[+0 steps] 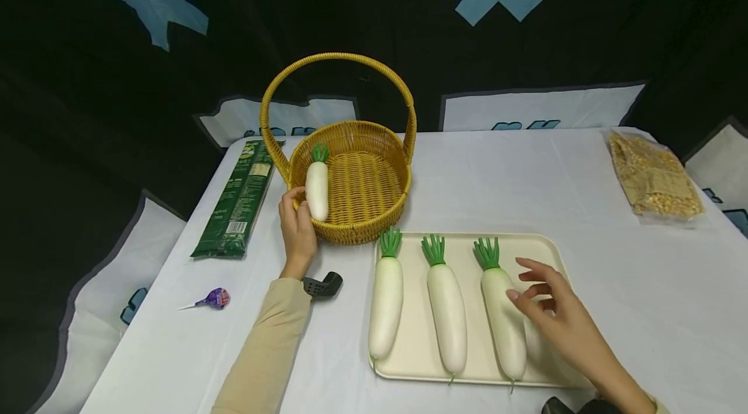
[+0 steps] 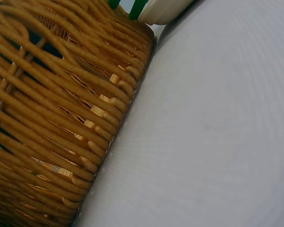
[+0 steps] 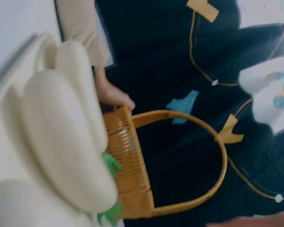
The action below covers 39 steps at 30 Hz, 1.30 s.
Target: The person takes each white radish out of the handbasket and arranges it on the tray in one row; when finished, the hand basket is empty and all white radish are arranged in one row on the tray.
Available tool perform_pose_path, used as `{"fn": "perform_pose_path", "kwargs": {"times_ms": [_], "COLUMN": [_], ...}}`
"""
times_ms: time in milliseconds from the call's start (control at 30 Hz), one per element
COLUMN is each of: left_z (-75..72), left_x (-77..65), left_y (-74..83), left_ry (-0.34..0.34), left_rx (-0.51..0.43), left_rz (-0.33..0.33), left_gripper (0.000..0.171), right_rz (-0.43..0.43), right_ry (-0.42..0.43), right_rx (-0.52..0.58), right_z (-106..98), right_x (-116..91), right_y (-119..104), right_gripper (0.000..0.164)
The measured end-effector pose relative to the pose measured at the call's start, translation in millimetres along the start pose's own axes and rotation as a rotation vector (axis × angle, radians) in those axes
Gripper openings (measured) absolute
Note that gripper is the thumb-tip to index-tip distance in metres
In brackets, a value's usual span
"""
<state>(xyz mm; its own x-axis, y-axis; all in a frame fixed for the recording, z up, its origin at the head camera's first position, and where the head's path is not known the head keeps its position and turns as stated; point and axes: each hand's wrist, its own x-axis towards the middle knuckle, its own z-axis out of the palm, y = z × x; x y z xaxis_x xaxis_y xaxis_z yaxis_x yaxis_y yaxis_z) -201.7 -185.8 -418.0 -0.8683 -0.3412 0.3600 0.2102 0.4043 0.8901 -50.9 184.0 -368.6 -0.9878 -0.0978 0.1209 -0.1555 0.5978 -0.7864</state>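
My left hand (image 1: 298, 235) grips the near-left rim of a yellow wicker basket (image 1: 362, 232) with a tall arched handle. Inside the basket, against its left wall, leans a white radish (image 1: 317, 190) with green stem stubs. Three larger white radishes lie side by side on a cream tray (image 1: 467, 378): a left radish (image 1: 386, 307), a middle radish (image 1: 447, 316) and a right radish (image 1: 504, 323). Over the tray's right side hovers my right hand (image 1: 563, 323), fingers loosely bent and holding nothing, its thumb tip by the right radish. The left wrist view shows mostly basket weave (image 2: 61, 109).
Left of the basket lies a long green packet (image 1: 236, 200). A purple-wrapped lollipop (image 1: 216, 298) is nearer the front left. At the far right sits a clear bag of yellow kernels (image 1: 654, 177). A dark curtain (image 1: 380, 18) hangs behind the white table (image 1: 497, 187).
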Motion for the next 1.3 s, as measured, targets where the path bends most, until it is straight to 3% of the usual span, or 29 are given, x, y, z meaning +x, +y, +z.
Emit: {"fn": "perform_pose_path", "kwargs": {"times_ms": [67,133,300,367,467,667,800,1000,1300], "left_z": [-0.1,-0.2,-0.8,-1.4,-2.7,-5.8,-5.6,-2.4,0.7], "left_x": [-0.1,-0.4,-0.1,0.5,2.1,3.6,3.4,3.1,0.2], "left_y": [0.3,0.9,1.7,1.8,1.3,-0.5,-0.3,2.1,1.0], "left_ry": [-0.002,-0.004,-0.001,0.002,0.008,0.019,0.016,0.015,0.029], "left_rx": [0.000,0.000,0.008,0.007,0.007,0.012,0.003,0.001,-0.002], "left_rz": [0.000,0.000,-0.008,-0.009,-0.004,0.006,0.012,0.013,0.021], "left_gripper": [0.035,0.035,0.035,0.035,0.035,0.034,0.034,0.034,0.034], "right_rz": [-0.011,-0.029,0.004,0.047,0.150,0.414,0.464,0.418,0.483], "right_ry": [0.058,0.045,-0.212,-0.314,-0.400,-0.398,-0.335,-0.246,-0.096], "right_rx": [0.082,0.203,0.573,0.692,0.878,1.225,1.405,1.500,1.402], "right_z": [-1,-2,0,5,21,66,97,135,171], "right_x": [5,10,24,33,52,104,145,196,230], "right_y": [-5,-10,-28,-38,-54,-87,-106,-123,-136], "right_gripper": [0.042,0.037,0.032,0.032,0.029,0.013,0.022,0.045,0.039]}}
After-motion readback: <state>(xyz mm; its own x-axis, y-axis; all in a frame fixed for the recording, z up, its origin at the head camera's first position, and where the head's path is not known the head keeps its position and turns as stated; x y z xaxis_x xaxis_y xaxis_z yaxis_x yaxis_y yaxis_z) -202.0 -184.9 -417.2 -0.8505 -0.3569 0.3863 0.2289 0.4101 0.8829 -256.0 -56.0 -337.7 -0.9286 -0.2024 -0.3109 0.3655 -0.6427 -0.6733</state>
